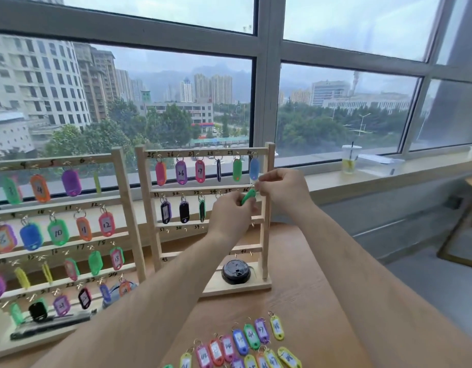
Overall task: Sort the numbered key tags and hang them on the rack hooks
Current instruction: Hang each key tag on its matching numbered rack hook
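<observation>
Probably upper-floor office: wide windows [341, 102], towers [38, 81] outside, wooden table [298, 301]

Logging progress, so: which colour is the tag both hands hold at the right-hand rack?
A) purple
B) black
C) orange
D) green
D: the left hand grips a green tag while the right hand pinches its ring beside the second rail of the right rack.

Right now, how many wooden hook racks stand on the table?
2: the left-hand pale wooden rack, partly out of frame, and the central pale wooden rack right of it.
</observation>
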